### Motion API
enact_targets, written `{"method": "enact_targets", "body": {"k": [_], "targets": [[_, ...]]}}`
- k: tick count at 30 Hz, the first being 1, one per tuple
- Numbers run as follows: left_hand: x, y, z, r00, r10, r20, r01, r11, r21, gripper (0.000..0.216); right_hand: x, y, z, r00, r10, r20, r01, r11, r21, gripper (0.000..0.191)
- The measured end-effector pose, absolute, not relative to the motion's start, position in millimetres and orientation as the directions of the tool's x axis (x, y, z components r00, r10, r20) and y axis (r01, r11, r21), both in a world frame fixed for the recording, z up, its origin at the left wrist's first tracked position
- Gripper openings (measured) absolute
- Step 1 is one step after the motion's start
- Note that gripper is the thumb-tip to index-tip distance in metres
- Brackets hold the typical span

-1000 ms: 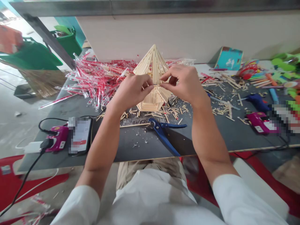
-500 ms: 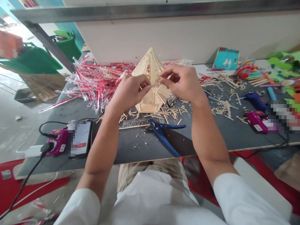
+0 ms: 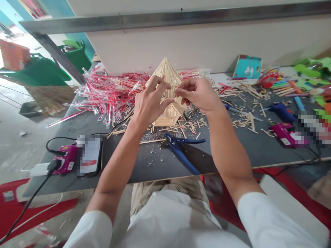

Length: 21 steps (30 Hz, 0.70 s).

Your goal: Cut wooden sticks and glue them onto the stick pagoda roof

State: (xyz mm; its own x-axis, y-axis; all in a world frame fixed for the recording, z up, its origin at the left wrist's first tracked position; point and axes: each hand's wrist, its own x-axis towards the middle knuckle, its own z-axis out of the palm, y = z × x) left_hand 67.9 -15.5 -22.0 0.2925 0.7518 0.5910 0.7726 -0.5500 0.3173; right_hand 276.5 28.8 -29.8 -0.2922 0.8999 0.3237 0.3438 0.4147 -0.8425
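A small house model (image 3: 165,120) built of pale wooden sticks stands on the dark table, its pointed roof rising behind my hands. My left hand (image 3: 151,100) is in front of its left side, thumb and fingers spread apart with nothing seen between them. At the model's right side, my right hand (image 3: 199,94) has thumb and forefinger pinched together; whatever they hold is too small to make out. Both hands hide part of the model's middle. Nearer to me lie a blue-handled cutter (image 3: 181,153) and a clear ruler (image 3: 152,137).
Red-and-clear plastic wrappers (image 3: 111,93) are heaped at the left. Stick offcuts (image 3: 192,127) litter the table around the model. A phone (image 3: 89,156) and a purple power adapter (image 3: 66,159) lie at left, a blue glue gun (image 3: 281,111) and another purple adapter (image 3: 288,134) at right.
My left hand has opened, its thumb and fingers parting and turning upward. My right hand's fingers have closed into a pinch, slightly lower. The view has shifted a little.
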Motion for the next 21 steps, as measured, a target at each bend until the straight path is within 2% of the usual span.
{"method": "enact_targets", "body": {"k": [7,16,21], "targets": [[72.8,-14.1,-27.0,0.286,0.730,0.621,0.796,-0.542,0.271,0.037,275.5,34.1,-38.4,-0.304,0.884,0.356,0.345,0.451,-0.823,0.043],[76.6,-14.9,-28.9,0.255,0.733,0.630,0.793,-0.532,0.297,0.037,272.3,32.7,-37.2,-0.293,0.889,0.352,0.337,0.441,-0.832,0.041],[76.5,-15.6,-29.7,0.253,0.728,0.637,0.810,-0.519,0.272,0.039,271.8,31.1,-35.9,-0.282,0.896,0.344,0.312,0.424,-0.850,0.040]]}}
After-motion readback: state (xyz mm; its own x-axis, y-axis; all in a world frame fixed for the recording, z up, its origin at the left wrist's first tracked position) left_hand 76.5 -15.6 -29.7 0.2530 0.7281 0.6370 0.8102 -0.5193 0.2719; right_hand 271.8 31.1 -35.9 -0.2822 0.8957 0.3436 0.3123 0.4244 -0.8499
